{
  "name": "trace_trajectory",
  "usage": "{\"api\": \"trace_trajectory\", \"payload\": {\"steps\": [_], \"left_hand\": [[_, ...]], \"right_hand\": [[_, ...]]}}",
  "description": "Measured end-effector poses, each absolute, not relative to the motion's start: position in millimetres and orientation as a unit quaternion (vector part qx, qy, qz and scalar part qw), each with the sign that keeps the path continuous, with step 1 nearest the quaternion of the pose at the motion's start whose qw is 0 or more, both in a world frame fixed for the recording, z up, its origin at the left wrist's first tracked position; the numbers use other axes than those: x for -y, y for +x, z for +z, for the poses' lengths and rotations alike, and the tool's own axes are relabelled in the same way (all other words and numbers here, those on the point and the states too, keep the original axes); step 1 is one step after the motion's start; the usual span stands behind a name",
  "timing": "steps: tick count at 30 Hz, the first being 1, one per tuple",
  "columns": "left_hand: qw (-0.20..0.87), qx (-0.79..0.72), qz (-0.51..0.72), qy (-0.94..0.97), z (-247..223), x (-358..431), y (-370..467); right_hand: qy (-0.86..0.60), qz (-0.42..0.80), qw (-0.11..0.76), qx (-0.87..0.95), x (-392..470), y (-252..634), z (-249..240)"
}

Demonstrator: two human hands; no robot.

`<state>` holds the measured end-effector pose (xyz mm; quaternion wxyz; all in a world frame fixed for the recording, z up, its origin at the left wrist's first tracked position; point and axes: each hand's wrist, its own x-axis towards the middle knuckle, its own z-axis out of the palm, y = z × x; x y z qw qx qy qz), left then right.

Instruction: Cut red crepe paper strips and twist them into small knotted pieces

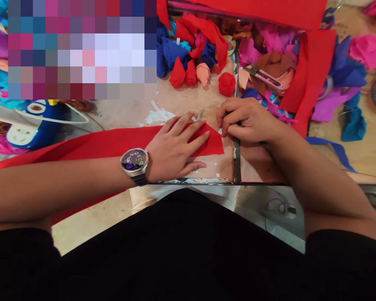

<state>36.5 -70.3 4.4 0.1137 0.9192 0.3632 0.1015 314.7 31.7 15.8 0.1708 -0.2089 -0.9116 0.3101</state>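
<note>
My left hand [174,144] lies flat with spread fingers on a long red strip of fabric [113,140], near its cut right end. The strip runs off to the left beneath my forearm and hangs over the table's front edge. Just right of that cut end, my right hand [250,119] is closed, its fingers curled together over the dark seam in the table [227,167]. Whatever its fingertips hold, if anything, is hidden. Beyond it sits a rolled red fabric rose [227,83], with a peach fabric rose [203,74] further left.
A utility knife [266,77] rests on fabric scraps behind my right hand. Red strips [316,75] lie to the right and a large red sheet [247,10] at the back. A blue-and-white power strip [34,125] with a white cable stands at left. The upper left is pixelated.
</note>
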Motion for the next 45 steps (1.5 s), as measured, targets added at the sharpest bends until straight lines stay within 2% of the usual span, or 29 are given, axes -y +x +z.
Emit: {"api": "trace_trajectory", "payload": {"steps": [39, 45], "left_hand": [[0.092, -0.359, 0.081, 0.925, 14, 74, 38], [0.087, -0.37, 0.083, 0.921, 13, 76, 38]], "right_hand": [[-0.215, 0.291, 0.195, 0.912, -30, 312, 9], [-0.2, 0.288, 0.226, 0.909, -31, 311, 4]]}}
